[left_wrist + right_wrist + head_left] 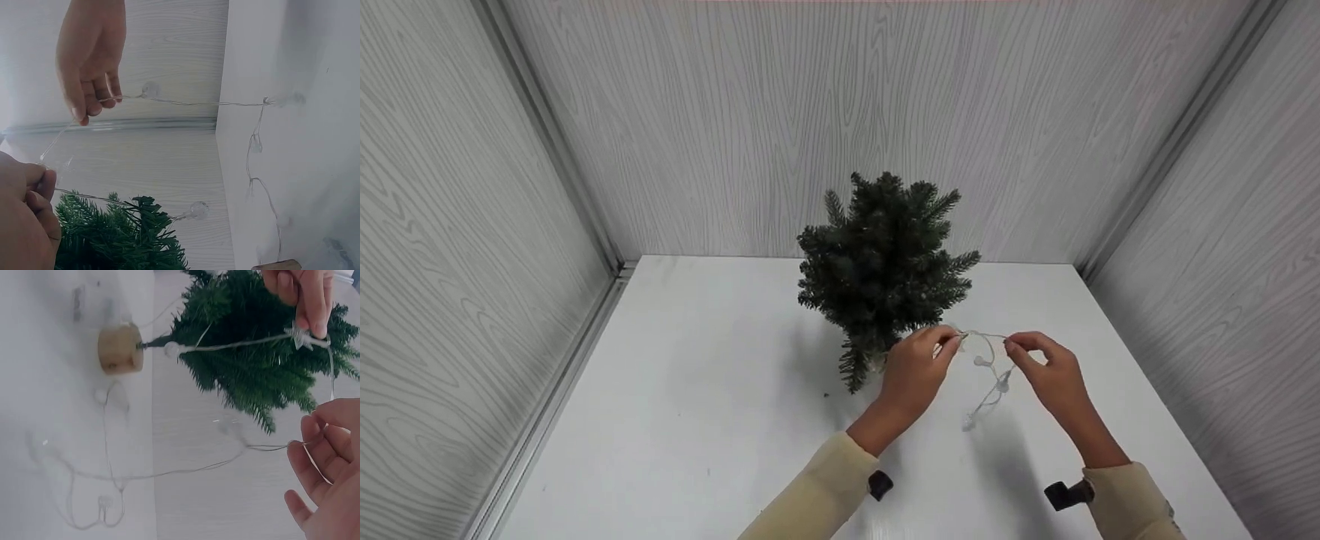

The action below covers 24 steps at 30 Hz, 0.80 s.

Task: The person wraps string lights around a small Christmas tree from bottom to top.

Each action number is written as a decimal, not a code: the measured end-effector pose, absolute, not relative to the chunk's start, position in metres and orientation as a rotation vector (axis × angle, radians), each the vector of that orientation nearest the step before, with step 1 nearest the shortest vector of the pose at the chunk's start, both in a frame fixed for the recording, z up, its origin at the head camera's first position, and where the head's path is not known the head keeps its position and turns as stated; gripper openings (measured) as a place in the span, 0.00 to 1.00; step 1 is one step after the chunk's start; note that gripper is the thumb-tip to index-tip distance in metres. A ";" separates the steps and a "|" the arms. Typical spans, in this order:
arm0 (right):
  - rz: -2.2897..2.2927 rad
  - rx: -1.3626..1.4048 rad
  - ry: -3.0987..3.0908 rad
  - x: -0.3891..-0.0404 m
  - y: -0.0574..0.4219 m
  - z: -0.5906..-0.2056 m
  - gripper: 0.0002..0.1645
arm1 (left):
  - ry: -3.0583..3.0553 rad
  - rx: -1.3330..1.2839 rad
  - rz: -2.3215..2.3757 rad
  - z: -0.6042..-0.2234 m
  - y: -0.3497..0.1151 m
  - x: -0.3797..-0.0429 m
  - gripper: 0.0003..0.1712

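A clear string of lights [992,367] is stretched between my two hands, to the right of a small green artificial Christmas tree [885,262]. My left hand [916,367] pinches the wire close to the tree's lower branches, beside a clear star-shaped light [301,337]. Thumb and fingers of my right hand [1050,371] pinch the same wire a short way to the right. From there the wire hangs down with several clear bulbs, one a round bulb [151,90]. In the right wrist view the tree stands on a round wooden base [121,350].
A clear box-like piece [95,306], blurred, lies by the wooden base. The white table [697,420] carries the tree and the loose string end. Grey wood-grain panels [720,127] enclose the back and both sides.
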State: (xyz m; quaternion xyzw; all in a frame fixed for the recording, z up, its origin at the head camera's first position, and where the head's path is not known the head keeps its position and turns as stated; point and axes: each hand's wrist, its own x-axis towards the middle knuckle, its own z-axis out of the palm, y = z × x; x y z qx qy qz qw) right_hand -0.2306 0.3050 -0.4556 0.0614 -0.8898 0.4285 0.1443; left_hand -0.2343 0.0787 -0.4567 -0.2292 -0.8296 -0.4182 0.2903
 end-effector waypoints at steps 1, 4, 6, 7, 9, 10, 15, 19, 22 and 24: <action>1.229 0.163 -2.563 -0.232 0.308 -0.457 0.21 | -2.210 -0.611 -1.123 -0.456 0.079 -0.235 0.10; 1.206 0.120 -2.562 -0.234 0.318 -0.460 0.24 | -2.204 -0.609 -1.133 -0.454 0.079 -0.235 0.10; 1.185 0.089 -2.567 -0.236 0.324 -0.462 0.24 | -2.203 -0.606 -1.127 -0.453 0.080 -0.235 0.10; 1.175 0.074 -2.573 -0.236 0.327 -0.462 0.24 | -2.205 -0.605 -1.119 -0.453 0.080 -0.235 0.10; 1.174 0.057 -2.586 -0.237 0.333 -0.463 0.24 | -2.208 -0.604 -1.112 -0.453 0.081 -0.235 0.10; 1.185 0.059 -2.593 -0.238 0.336 -0.463 0.24 | -2.209 -0.605 -1.112 -0.453 0.081 -0.235 0.10; 1.218 0.126 -2.662 -0.239 0.350 -0.466 0.23 | -2.199 -0.594 -1.117 -0.454 0.082 -0.237 0.08; 1.137 0.223 -2.716 -0.236 0.364 -0.471 0.17 | -2.204 -0.572 -1.105 -0.455 0.083 -0.237 0.08; 1.090 0.346 -2.711 -0.233 0.378 -0.475 0.09 | -2.220 -0.551 -1.096 -0.456 0.084 -0.238 0.08; 1.072 0.436 -2.684 -0.232 0.386 -0.476 0.06 | -2.223 -0.545 -1.102 -0.457 0.084 -0.239 0.08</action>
